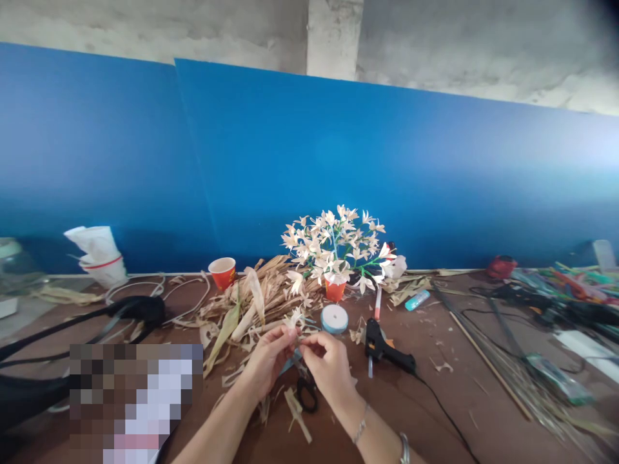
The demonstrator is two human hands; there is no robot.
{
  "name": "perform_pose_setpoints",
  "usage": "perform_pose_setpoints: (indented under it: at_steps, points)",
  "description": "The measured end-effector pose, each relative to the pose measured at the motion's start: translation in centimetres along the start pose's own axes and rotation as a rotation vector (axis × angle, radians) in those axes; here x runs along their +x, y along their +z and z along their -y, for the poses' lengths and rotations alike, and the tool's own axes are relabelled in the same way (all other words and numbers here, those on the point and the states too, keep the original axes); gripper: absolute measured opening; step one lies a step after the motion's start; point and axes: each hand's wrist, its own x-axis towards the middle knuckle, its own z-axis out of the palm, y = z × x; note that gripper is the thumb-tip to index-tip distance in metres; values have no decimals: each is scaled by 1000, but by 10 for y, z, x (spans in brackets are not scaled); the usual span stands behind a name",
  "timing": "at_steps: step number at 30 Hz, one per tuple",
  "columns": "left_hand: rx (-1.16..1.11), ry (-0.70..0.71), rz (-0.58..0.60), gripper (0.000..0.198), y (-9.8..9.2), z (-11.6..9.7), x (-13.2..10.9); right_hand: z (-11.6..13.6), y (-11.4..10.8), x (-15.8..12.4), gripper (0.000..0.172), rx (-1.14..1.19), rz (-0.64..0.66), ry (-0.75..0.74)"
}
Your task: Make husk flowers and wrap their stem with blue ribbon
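Note:
My left hand (271, 361) is closed in a pinch on a small pale husk flower (294, 318), whose petals stand up past the fingertips. Close beside it, my right hand (329, 367) also pinches near the flower's base, but what its fingers grip is too small to make out. Below the fingers shows a light blue strip (289, 362). Scissors with black handles (307, 394) lie on the table under my hands. Just beyond is a roll of light blue tape (334, 318). Behind it stands a bunch of similar flowers (338, 245) in a red cup (334, 291).
A black glue gun (389, 348) lies right of my hands, its cord trailing forward. Dry corn husks (256, 296) are heaped behind the left hand, near a red paper cup (222, 274). Thin sticks (493, 364) and cables lie far right; black straps (140, 312) are at left.

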Motion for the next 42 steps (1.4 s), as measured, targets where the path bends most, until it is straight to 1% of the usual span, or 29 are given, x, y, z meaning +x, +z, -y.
perform_pose_setpoints:
  at_steps: [9, 13, 16, 18, 20, 22, 23, 24, 25, 27, 29, 32, 36, 39, 42]
  points:
    - [25, 26, -14, 14, -1, 5, 2, 2, 0, 4, 9, 64, 0, 149]
    - [36, 21, -9, 15, 0, 5, 2, 0, 2, 4, 11, 82, -8, 159]
    - [30, 28, -14, 16, 1, 3, 1, -2, 4, 2, 13, 65, 13, 149]
    - [20, 42, -31, 16, 1, 1, 0, 0, 1, 2, 13, 17, 55, 125]
    - [6, 60, -65, 17, 1, -1, 0, 4, -9, 6, 15, -83, 88, 73]
    - [-18, 65, -100, 17, 0, -3, 1, 9, -26, 15, 19, -270, 81, -6]
    - [-32, 63, -112, 18, 0, -4, 1, 10, -36, 22, 21, -436, 89, -24]
    - [-45, 60, -120, 18, 0, -5, 1, 11, -47, 31, 23, -632, 130, -10]
    - [-54, 55, -124, 19, 0, -5, 2, 11, -58, 41, 23, -701, 144, 11]
    - [-62, 46, -127, 20, 1, -6, 2, 7, -78, 63, 24, -780, 185, 42]
    - [-66, 36, -129, 20, 3, -6, 2, 0, -93, 83, 24, -842, 265, 51]
    - [-79, 18, -135, 19, 3, -6, 2, -9, -106, 105, 29, -929, 385, 48]
    - [-78, 9, -115, 17, 1, -5, 2, -11, -109, 112, 20, -1069, 551, 15]
    - [-72, 22, -96, 16, 0, -6, 2, -9, -102, 110, 16, -1155, 676, -40]
    - [-68, 23, -99, 16, 0, -6, 2, -9, -94, 107, 17, -1229, 747, -98]
